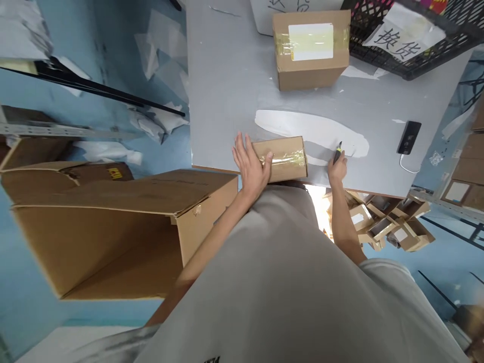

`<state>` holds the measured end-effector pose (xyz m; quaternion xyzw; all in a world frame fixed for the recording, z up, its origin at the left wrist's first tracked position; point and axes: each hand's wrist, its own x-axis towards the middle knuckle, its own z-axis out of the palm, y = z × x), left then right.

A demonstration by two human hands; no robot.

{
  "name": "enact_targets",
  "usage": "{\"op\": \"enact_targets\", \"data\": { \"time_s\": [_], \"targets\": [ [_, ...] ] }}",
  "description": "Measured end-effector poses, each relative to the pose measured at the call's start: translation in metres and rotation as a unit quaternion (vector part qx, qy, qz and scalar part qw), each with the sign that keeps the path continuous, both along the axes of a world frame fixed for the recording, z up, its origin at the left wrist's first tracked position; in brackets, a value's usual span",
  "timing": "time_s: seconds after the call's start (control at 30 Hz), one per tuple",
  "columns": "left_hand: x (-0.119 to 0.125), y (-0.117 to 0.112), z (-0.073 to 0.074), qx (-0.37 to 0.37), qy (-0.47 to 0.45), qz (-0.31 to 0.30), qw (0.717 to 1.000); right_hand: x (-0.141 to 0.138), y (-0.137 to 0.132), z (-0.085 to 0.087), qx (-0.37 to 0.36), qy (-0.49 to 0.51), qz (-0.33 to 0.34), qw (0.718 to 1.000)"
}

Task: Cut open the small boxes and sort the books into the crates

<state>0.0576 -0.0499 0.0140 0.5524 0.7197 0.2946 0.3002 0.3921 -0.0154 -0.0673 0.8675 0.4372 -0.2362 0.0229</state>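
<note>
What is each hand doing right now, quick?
Left hand: open, fingers spread, resting on the box.
Right hand: closed, holding a cutter.

Box point(287, 157): small, brown cardboard, closed, banded with glossy clear tape. It lies flat, long axis running 9 to 3 o'clock, at the table's point(227, 75) 6 o'clock edge. The left hand point(251, 166) rests spread on its 9 o'clock end, thumb on the top face. Cutter point(339, 150): slim, dark with yellow, near the box at 3 o'clock, gripped in the right hand point(338, 170), tip toward 12 o'clock.
</note>
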Motion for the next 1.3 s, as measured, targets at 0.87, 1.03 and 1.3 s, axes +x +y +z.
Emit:
{"op": "enact_targets", "data": {
  "time_s": [0.87,1.03,1.3],
  "targets": [
    [-0.053,0.047,-0.065,-0.088,-0.418,0.086,0.900,-0.059,-0.016,0.014,0.128,0.380,-0.126,0.907],
    [-0.054,0.054,-0.083,-0.105,-0.442,0.015,0.891,-0.064,-0.029,0.012,0.170,0.344,-0.187,0.904],
    [-0.068,0.060,-0.092,-0.042,-0.304,-0.005,0.952,-0.081,-0.026,0.024,0.204,0.260,-0.128,0.935]
  ]
}}
